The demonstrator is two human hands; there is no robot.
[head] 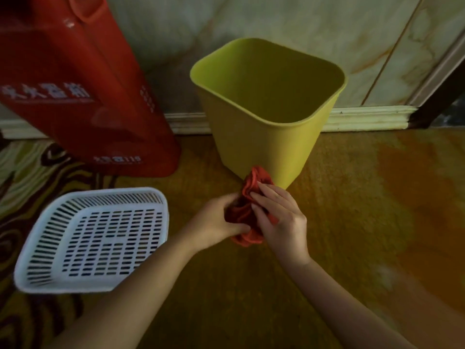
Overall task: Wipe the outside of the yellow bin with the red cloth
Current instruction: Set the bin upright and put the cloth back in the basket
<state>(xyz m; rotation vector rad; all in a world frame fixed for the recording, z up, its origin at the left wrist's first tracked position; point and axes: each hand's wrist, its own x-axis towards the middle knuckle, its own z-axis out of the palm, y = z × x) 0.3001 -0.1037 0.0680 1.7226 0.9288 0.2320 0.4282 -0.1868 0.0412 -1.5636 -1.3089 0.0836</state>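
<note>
The yellow bin [264, 137] stands upright and empty on the carpet, close to the wall. Just in front of its near bottom corner, both my hands hold the bunched red cloth [245, 210]. My left hand [219, 222] grips the cloth from the left, fingers curled into it. My right hand [279, 220] lies over the cloth from the right, fingers pressed on its top. The cloth's upper fold reaches the bin's lower front edge; I cannot tell whether it touches the bin.
A white slotted plastic basket [30, 275] lies empty on the floor at the left. A tall red box [83, 91] with white lettering stands behind it, left of the bin. The wall and its pale skirting board [364, 119] run behind. Orange-brown carpet [377, 197] spreads to the right.
</note>
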